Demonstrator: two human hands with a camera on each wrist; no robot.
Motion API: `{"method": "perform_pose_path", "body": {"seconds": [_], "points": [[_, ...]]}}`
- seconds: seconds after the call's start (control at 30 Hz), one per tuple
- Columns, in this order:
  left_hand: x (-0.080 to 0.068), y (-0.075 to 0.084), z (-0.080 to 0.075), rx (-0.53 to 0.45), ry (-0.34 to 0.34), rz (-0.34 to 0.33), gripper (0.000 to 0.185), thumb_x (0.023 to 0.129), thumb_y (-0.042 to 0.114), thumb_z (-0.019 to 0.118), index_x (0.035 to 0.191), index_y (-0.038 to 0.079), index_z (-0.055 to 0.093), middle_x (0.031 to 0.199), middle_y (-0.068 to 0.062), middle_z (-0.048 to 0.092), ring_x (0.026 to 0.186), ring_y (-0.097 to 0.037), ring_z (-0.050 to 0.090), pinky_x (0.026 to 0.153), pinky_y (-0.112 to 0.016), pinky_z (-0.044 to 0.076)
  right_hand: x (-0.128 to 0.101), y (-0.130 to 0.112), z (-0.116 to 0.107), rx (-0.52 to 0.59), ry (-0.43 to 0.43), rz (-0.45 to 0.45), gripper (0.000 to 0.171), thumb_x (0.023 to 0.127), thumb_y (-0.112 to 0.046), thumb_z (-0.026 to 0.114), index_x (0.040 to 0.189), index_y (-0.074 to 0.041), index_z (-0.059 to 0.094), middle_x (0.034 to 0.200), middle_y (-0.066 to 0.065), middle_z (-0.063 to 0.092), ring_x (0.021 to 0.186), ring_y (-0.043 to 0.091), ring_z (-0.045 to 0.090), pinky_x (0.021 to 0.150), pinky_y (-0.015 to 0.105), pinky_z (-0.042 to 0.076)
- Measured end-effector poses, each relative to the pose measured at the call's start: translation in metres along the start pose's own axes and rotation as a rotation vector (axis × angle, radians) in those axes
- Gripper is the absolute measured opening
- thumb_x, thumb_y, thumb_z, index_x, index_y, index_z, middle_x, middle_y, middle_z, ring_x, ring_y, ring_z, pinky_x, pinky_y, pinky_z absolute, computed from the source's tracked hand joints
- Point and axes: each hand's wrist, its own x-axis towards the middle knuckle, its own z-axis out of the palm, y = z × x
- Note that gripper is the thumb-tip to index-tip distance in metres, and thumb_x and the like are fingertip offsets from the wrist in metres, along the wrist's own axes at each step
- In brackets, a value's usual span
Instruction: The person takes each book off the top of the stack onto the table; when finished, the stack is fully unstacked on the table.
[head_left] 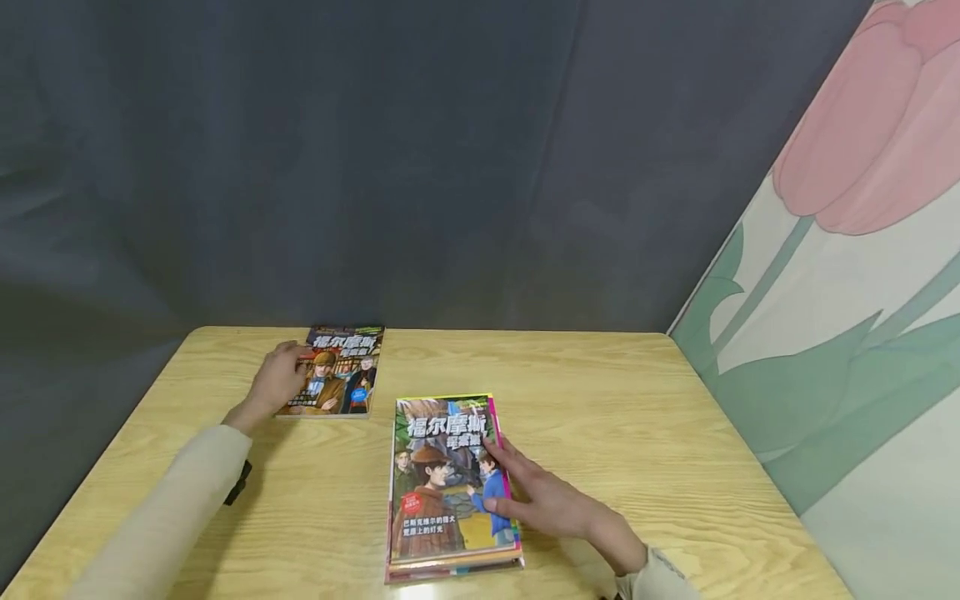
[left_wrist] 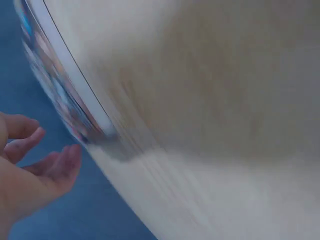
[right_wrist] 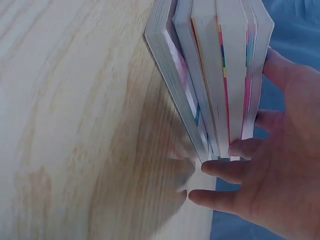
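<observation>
A single comic-style book (head_left: 348, 387) with white Chinese lettering lies flat at the table's back left. My left hand (head_left: 281, 375) is at its left edge, fingertips over the cover in the head view. In the left wrist view that hand (left_wrist: 37, 170) has loosely bent, parted fingers near the book (left_wrist: 65, 95), with nothing between them. Front centre, a stack of similar books (head_left: 450, 483) lies flat, slightly uneven at its edges. Alongside the stack's right side is my right hand (head_left: 558, 504), thumb and a finger on the top cover. The right wrist view shows its fingers (right_wrist: 225, 171) spread beside the page edges (right_wrist: 210, 75).
The pale wooden table (head_left: 600, 417) runs back to a dark curtain (head_left: 450, 167). At the right stands a wall covering with a pink tulip print (head_left: 847, 133). A dark wrist strap piece (head_left: 238, 483) sits at the left cuff.
</observation>
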Motion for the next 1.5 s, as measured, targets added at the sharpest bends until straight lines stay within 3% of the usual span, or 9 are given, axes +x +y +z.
{"method": "perform_pose_path", "body": {"seconds": [0.1,0.2,0.3,0.4,0.6,0.77,1.0,1.23,1.5], "points": [[-0.025,0.033,0.013,-0.096,-0.011,0.093,0.033,0.097,0.004,0.052,0.127,-0.01,0.054,0.128,-0.035,0.048,0.104,-0.045,0.055,0.086,-0.054,0.05,-0.004,0.002,-0.003,0.02,0.01,-0.001,0.077,0.096,-0.051,0.051,0.156,-0.024,0.012,0.161,0.011,0.002,0.141,0.043,0.017,0.108,0.065,0.023],[-0.054,0.07,0.034,-0.309,-0.127,0.131,0.045,0.098,0.017,0.056,0.138,-0.001,0.047,0.132,-0.028,0.048,0.098,-0.034,0.06,0.073,-0.04,0.057,-0.007,0.007,-0.006,0.057,0.032,-0.009,0.075,0.095,-0.048,0.054,0.156,-0.023,0.016,0.161,0.012,0.003,0.142,0.043,0.015,0.107,0.067,0.023],[-0.078,0.1,0.055,-0.457,-0.272,0.131,0.062,0.095,0.028,0.061,0.148,0.009,0.035,0.146,-0.027,0.033,0.11,-0.034,0.056,0.082,-0.043,0.056,-0.008,0.011,-0.008,0.073,0.062,-0.023,0.073,0.095,-0.046,0.056,0.155,-0.024,0.02,0.161,0.012,0.005,0.141,0.045,0.017,0.105,0.069,0.025],[-0.09,0.115,0.071,-0.511,-0.319,0.117,0.075,0.09,0.032,0.068,0.151,0.015,0.03,0.149,-0.022,0.029,0.12,-0.038,0.048,0.095,-0.056,0.047,-0.007,0.011,-0.008,0.085,0.074,-0.033,0.072,0.094,-0.046,0.058,0.154,-0.026,0.024,0.16,0.015,0.008,0.14,0.047,0.019,0.102,0.071,0.027],[-0.092,0.121,0.076,-0.592,-0.252,0.035,0.077,0.078,0.025,0.08,0.144,0.013,0.044,0.144,-0.017,0.037,0.13,-0.044,0.037,0.101,-0.06,0.039,-0.002,0.008,-0.003,0.107,0.058,-0.036,0.072,0.093,-0.046,0.059,0.154,-0.028,0.025,0.157,0.024,0.013,0.14,0.049,0.017,0.099,0.073,0.029],[-0.084,0.127,0.062,-0.824,-0.329,0.034,0.079,0.08,0.012,0.078,0.148,0.018,0.039,0.152,-0.013,0.027,0.12,-0.05,0.043,0.084,-0.037,0.055,-0.003,0.008,-0.005,0.098,0.052,-0.029,0.071,0.094,-0.045,0.058,0.154,-0.029,0.023,0.156,0.028,0.011,0.137,0.053,0.019,0.096,0.074,0.031],[-0.072,0.117,0.055,-0.984,-0.514,-0.012,0.095,0.082,0.002,0.073,0.155,0.029,0.019,0.162,-0.005,-0.005,0.134,-0.06,0.005,0.095,-0.043,0.049,-0.004,0.011,-0.006,0.117,0.006,-0.042,0.074,0.097,-0.043,0.054,0.156,-0.026,0.012,0.161,0.011,0.01,0.144,0.039,0.012,0.109,0.066,0.022],[-0.036,0.111,0.015,-0.955,-0.441,0.025,0.094,0.085,0.001,0.067,0.155,0.034,0.013,0.162,0.001,-0.008,0.137,-0.056,0.008,0.105,-0.061,0.033,-0.009,0.016,-0.007,0.111,0.002,-0.046,0.088,0.091,-0.046,0.062,0.156,-0.024,0.007,0.161,0.002,0.008,0.145,0.032,0.011,0.114,0.057,0.014],[0.04,0.094,-0.002,-0.876,-0.28,-0.064,0.076,0.096,0.004,0.056,0.155,0.03,0.016,0.161,-0.013,0.0,0.144,-0.034,0.016,0.08,-0.04,0.048,-0.003,0.018,-0.003,0.149,-0.022,-0.06,0.091,0.09,-0.044,0.064,0.156,-0.024,0.005,0.161,0.002,0.006,0.145,0.035,0.008,0.114,0.059,0.011]]}}
